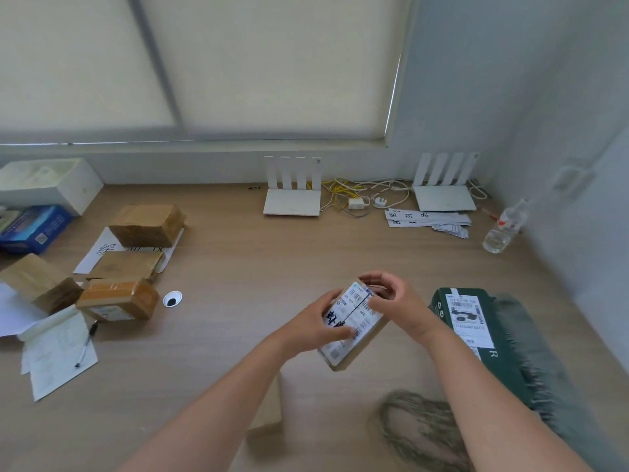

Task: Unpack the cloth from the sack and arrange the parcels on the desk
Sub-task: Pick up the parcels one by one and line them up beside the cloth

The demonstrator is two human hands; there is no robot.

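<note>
I have the labelled parcel (354, 323) clamped between left hand (318, 323) and right hand (391, 298), long axis running 1 to 7 o'clock; stacked parcels (119, 264) lie at 9 o'clock, nearer my left

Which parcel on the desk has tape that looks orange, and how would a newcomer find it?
Start at the wooden desk and go to the cluster of brown parcels on its left side. The orange-taped parcel is the nearest one to the camera, beside the round cable hole and above the pen. Its glossy orange-brown tape sets it apart from its duller neighbours.
</note>
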